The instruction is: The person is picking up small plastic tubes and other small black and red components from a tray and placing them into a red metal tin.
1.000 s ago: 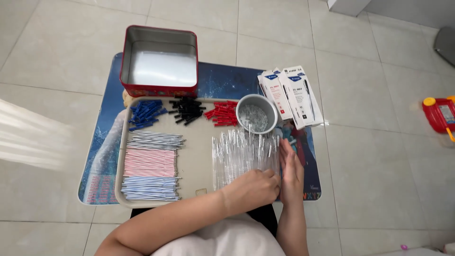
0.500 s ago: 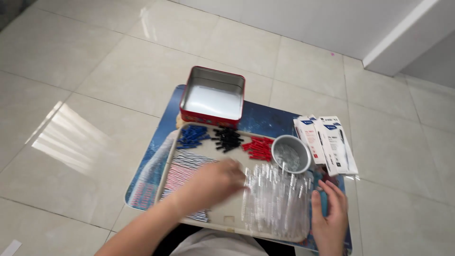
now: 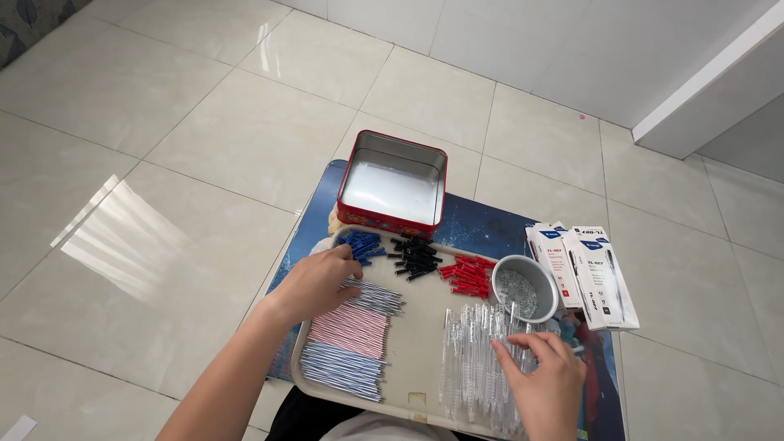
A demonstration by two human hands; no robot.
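Note:
A beige tray (image 3: 412, 400) lies on a blue mat (image 3: 482, 229). My left hand (image 3: 317, 282) reaches over its left side, with curled fingertips at the dark refills (image 3: 374, 296), just below the blue caps (image 3: 359, 245). Whether it grips anything is hidden. My right hand (image 3: 543, 377) rests with fingers spread on the row of clear pen barrels (image 3: 472, 359) at the tray's right. Pink refills (image 3: 351, 327) and blue refills (image 3: 343, 367) lie below the dark ones. Black caps (image 3: 416, 257) and red caps (image 3: 467, 276) sit along the tray's far edge.
A red tin (image 3: 392, 184), open, stands beyond the tray. A metal cup (image 3: 525, 287) of small shiny parts sits at the tray's far right corner. Two white boxes (image 3: 584, 273) lie to the right of it on the mat. Pale floor tiles surround the mat.
My left hand has moved from the clear barrels across the tray to the refills at the left. My right hand stays on the barrels. The view has tilted up.

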